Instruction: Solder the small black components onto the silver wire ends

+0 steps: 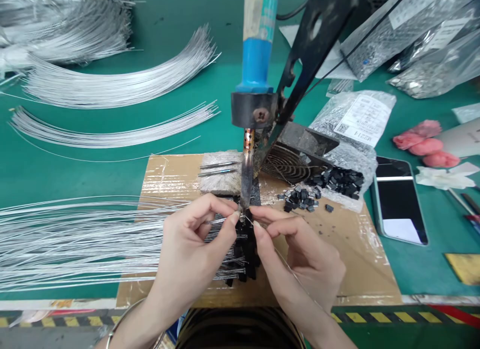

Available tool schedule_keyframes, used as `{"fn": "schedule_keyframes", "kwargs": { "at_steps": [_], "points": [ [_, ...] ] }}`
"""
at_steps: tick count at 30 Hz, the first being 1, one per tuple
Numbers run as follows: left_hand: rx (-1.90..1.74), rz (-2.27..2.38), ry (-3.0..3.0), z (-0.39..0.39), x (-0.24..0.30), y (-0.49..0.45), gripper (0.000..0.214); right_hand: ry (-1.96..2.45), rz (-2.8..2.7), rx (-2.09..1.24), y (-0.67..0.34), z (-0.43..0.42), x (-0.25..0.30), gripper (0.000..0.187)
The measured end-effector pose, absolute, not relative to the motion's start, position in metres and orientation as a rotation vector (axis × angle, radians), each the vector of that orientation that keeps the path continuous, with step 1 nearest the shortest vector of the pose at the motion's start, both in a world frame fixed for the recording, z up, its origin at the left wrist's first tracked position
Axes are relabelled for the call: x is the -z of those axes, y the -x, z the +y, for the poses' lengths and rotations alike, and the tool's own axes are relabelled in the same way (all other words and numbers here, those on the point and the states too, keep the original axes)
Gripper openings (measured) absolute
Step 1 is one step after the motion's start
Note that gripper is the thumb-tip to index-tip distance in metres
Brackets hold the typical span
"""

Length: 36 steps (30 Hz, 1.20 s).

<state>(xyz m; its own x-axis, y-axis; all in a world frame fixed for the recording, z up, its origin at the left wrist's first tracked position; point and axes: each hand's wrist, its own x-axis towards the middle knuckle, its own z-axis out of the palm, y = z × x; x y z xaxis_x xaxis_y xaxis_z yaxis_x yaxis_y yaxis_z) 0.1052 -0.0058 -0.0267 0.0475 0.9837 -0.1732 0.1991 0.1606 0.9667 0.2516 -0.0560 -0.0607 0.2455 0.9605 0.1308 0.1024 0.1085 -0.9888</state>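
Observation:
My left hand (191, 239) pinches a thin silver wire (215, 221) between thumb and fingers and holds its end at the tip of a soldering iron (247, 184). The iron has a blue handle (258, 44) and hangs fixed in a black stand. My right hand (296, 249) pinches a fine strand, likely solder wire (288, 266), and brings it to the same tip. Below both hands lies a pile of wires with small black parts (242, 256) on their ends. All this sits on a taped cardboard sheet (356, 259).
Bundles of silver wires (75, 239) fan out at left, more (112, 84) behind. Loose black components (337, 181) spill from a plastic bag (356, 119). A small fan (292, 159) stands behind the iron. A phone (397, 199), pink putty (427, 141) and silver bags (412, 34) lie right.

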Motion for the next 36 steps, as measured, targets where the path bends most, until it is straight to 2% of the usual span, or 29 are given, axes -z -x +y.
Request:
{"fn": "schedule_keyframes", "kwargs": {
  "at_steps": [36],
  "points": [
    [-0.944,1.382,-1.274,-0.0074,0.0231,-0.1074,0.016,1.385,-1.409,-0.518,-0.2493,-0.0528,0.0551,0.022]
  ]
}}
